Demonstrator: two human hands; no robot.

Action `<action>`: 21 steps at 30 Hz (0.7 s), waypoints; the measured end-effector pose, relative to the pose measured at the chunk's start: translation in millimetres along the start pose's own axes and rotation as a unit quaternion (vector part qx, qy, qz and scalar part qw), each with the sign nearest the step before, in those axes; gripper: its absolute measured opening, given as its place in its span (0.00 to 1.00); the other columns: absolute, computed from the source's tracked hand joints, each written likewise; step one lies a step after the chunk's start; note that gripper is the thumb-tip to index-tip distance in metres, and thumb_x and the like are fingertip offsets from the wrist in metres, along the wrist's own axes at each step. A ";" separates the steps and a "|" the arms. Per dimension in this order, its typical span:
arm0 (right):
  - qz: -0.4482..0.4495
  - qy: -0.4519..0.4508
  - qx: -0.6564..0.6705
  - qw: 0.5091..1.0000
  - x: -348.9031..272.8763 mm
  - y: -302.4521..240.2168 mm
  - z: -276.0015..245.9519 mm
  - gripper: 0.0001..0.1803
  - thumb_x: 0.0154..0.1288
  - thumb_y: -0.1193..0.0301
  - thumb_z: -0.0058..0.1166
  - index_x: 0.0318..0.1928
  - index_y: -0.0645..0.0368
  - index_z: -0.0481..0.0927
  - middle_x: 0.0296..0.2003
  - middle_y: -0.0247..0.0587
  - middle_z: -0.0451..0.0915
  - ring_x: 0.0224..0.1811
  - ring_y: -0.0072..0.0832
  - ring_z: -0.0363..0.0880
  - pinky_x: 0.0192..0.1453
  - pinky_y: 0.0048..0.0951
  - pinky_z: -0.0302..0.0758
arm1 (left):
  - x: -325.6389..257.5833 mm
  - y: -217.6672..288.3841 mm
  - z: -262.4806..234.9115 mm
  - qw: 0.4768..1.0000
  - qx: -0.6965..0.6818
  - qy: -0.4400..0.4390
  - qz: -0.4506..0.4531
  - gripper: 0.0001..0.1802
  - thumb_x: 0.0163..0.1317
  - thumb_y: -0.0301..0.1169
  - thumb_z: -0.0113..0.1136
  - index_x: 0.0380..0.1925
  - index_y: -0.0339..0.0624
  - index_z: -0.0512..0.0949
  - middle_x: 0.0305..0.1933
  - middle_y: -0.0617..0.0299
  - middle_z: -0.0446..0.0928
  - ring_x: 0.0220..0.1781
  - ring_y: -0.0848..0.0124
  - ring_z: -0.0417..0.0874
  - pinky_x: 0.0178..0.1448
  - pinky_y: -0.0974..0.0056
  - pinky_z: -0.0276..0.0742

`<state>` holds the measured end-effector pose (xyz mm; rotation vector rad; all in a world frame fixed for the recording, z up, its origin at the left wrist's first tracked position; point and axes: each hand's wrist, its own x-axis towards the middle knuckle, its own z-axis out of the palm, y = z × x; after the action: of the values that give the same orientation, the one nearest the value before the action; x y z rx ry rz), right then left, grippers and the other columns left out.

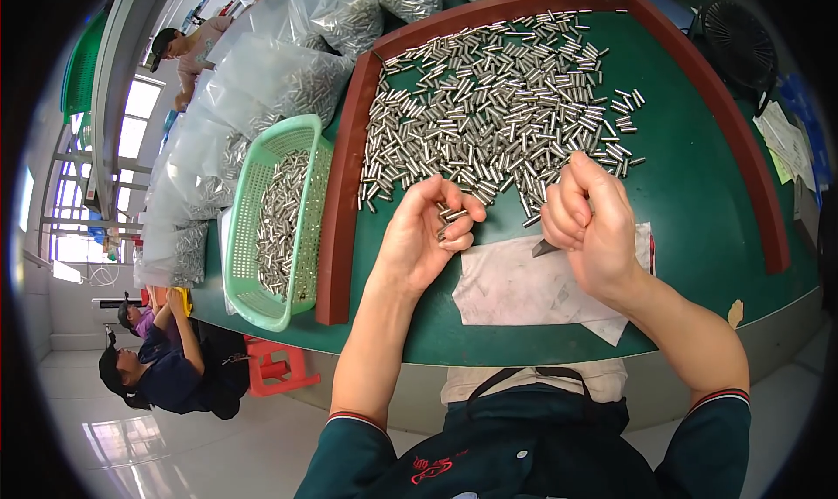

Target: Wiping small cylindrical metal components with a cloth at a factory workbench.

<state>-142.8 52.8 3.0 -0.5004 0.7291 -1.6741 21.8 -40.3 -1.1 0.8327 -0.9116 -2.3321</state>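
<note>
Apparently mid-handling, the left hand (421, 235) gripped metal pins (450, 213). The right hand (597, 224) was curled, contents unclear; gentle control seemed needed next.

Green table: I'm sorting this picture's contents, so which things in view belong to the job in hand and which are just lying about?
In the job, it seems:
left hand, holding metal pins
right hand, gripping a dark object
brown frame
green basket of pins

Likely just lying about:
black fan
papers
red stool
</note>
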 end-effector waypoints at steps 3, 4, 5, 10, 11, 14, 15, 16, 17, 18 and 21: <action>0.002 -0.002 0.002 1.000 0.0 0.4 -1.6 0.22 0.65 0.65 0.32 0.12 0.53 0.54 0.07 0.27 0.52 0.09 0.14 0.44 0.13 0.19 0.43 | 0.2 -1.1 -4.2 0.982 0.176 0.035 0.061 0.15 0.63 0.37 0.44 0.22 0.39 0.68 0.15 0.68 0.59 0.16 0.82 0.54 0.18 0.76 0.48; 0.003 -0.003 0.003 1.000 0.0 0.5 -2.6 0.22 0.65 0.65 0.32 0.12 0.53 0.54 0.07 0.27 0.52 0.09 0.14 0.44 0.13 0.19 0.43 | 0.1 -2.1 -1.7 0.958 0.265 0.070 0.082 0.15 0.62 0.37 0.45 0.22 0.38 0.69 0.14 0.70 0.58 0.16 0.83 0.53 0.18 0.76 0.46; 0.003 -0.002 0.003 1.000 0.2 0.4 -2.8 0.22 0.65 0.65 0.32 0.12 0.53 0.54 0.07 0.27 0.52 0.09 0.14 0.44 0.13 0.19 0.43 | -0.5 -1.8 2.4 0.929 0.343 0.094 0.107 0.11 0.60 0.32 0.49 0.24 0.35 0.72 0.14 0.71 0.62 0.15 0.82 0.57 0.19 0.76 0.52; 0.002 0.002 0.003 1.000 -0.9 -0.5 0.2 0.23 0.65 0.65 0.32 0.11 0.54 0.54 0.07 0.27 0.52 0.09 0.14 0.45 0.13 0.19 0.43 | 2.1 -13.9 9.2 0.682 0.660 0.143 0.281 0.05 0.52 0.25 0.55 0.29 0.36 0.74 0.14 0.55 0.71 0.14 0.67 0.72 0.21 0.66 0.66; 0.001 0.004 0.003 1.000 -0.8 -0.4 -1.0 0.23 0.65 0.65 0.32 0.11 0.54 0.54 0.07 0.27 0.52 0.09 0.14 0.45 0.13 0.19 0.43 | 3.8 -15.6 8.0 0.669 0.684 0.132 0.261 0.05 0.51 0.24 0.56 0.29 0.37 0.74 0.14 0.54 0.70 0.14 0.64 0.72 0.21 0.65 0.65; 0.003 0.005 0.007 1.000 -0.7 -1.0 -1.4 0.23 0.65 0.65 0.32 0.11 0.54 0.54 0.07 0.27 0.52 0.09 0.14 0.45 0.13 0.19 0.43 | 3.8 -15.2 8.2 0.653 0.706 0.116 0.248 0.06 0.49 0.24 0.57 0.29 0.38 0.73 0.13 0.54 0.69 0.14 0.61 0.71 0.20 0.63 0.65; 0.006 0.003 0.006 1.000 -0.5 -1.1 -0.6 0.23 0.64 0.65 0.32 0.11 0.54 0.54 0.07 0.26 0.52 0.09 0.14 0.45 0.13 0.19 0.43 | 2.6 -14.3 8.1 0.652 0.709 0.113 0.242 0.07 0.49 0.24 0.57 0.29 0.38 0.72 0.12 0.55 0.69 0.14 0.60 0.71 0.20 0.62 0.64; 0.009 0.001 0.006 1.000 -0.5 -1.2 0.0 0.22 0.64 0.66 0.32 0.11 0.54 0.54 0.08 0.26 0.52 0.09 0.14 0.46 0.13 0.19 0.43 | 1.6 -13.7 6.6 0.652 0.710 0.112 0.242 0.07 0.49 0.24 0.57 0.29 0.38 0.72 0.12 0.55 0.69 0.14 0.60 0.71 0.20 0.62 0.64; 0.008 0.001 0.006 1.000 -0.7 -1.3 0.6 0.22 0.64 0.66 0.32 0.11 0.54 0.54 0.08 0.26 0.52 0.09 0.14 0.46 0.13 0.19 0.43 | 0.7 -13.3 3.9 0.650 0.712 0.104 0.245 0.06 0.50 0.24 0.57 0.29 0.37 0.72 0.13 0.56 0.69 0.14 0.63 0.71 0.20 0.63 0.65; 0.007 0.000 0.007 1.000 -0.5 -1.2 0.3 0.22 0.64 0.66 0.32 0.11 0.54 0.54 0.08 0.26 0.52 0.09 0.14 0.46 0.13 0.19 0.43 | 0.6 -13.6 2.4 0.649 0.713 0.096 0.247 0.06 0.51 0.25 0.56 0.28 0.36 0.71 0.13 0.58 0.69 0.14 0.65 0.71 0.20 0.64 0.65; 0.006 0.002 0.006 1.000 -0.4 -1.4 -0.4 0.22 0.64 0.66 0.32 0.11 0.54 0.54 0.08 0.26 0.52 0.09 0.14 0.46 0.13 0.19 0.44 | 0.7 -13.0 4.1 0.772 0.584 0.072 0.242 0.07 0.55 0.28 0.55 0.25 0.35 0.70 0.16 0.64 0.69 0.16 0.74 0.69 0.20 0.69 0.63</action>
<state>-144.0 53.5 3.7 -0.4841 0.7239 -1.6672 15.6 -30.5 -8.3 0.9890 -2.2215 -1.0465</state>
